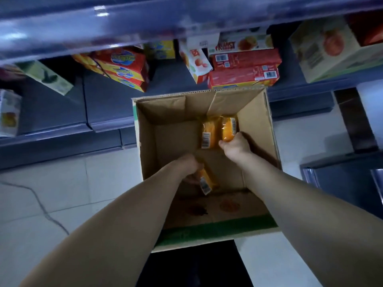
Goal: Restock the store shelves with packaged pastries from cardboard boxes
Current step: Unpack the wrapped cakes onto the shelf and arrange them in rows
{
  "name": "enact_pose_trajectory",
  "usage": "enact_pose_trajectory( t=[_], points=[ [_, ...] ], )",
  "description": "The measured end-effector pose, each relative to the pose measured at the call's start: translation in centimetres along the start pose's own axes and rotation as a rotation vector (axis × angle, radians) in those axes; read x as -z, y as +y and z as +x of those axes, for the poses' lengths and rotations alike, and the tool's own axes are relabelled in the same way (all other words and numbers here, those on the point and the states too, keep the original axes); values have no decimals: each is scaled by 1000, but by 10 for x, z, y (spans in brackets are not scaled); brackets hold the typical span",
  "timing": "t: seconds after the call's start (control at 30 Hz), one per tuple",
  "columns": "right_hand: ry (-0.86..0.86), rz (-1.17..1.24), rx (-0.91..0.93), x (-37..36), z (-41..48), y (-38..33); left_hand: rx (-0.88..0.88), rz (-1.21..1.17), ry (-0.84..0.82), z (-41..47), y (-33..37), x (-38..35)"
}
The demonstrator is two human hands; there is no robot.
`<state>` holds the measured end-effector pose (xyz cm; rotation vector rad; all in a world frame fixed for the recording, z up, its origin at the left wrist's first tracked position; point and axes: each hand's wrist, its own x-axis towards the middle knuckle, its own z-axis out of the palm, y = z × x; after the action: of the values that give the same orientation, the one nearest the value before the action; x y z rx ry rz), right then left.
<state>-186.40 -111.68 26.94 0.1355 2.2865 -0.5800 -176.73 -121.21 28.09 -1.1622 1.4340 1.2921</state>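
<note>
Cardboard box [257,121] is set on the floor [62,183], with both hands reached deep inside. Nearest, an orange pastry packet [205,181] is gripped by the left hand [189,164], fingers curled round it. Further in, a second packet [228,127] is pinched by the right hand [235,146] at the far right corner. A loose packet [209,132] is seen just left of it, long axis pointing towards the shelf [103,104]; the right hand is judged nearer.
</note>
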Motion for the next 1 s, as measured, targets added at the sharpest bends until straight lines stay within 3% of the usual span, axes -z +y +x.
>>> enact_pose_trajectory(
  t=[0.17, 0.3, 0.53, 0.67, 0.8, 1.0],
  points=[
    [125, -70, -30, -11, 9, -6, -43, -69, -47, 4, -1, 4],
    [101, 4, -71, 1, -6, -12, -164, -18, 101, -25, 4, 20],
    [-252, 641, -118, 64, -82, -35, -411, 186, 229, -121, 19, 43],
    [-382, 910, -49, 122, -129, -55, -520, 99, 211, -171, 23, 65],
    [-456, 998, 76, 166, -174, -81, -649, -25, 185, -215, 31, 89],
    [-519, 1038, 218, 201, -220, -121, -865, -79, 330, -268, 39, 125]
  ],
)
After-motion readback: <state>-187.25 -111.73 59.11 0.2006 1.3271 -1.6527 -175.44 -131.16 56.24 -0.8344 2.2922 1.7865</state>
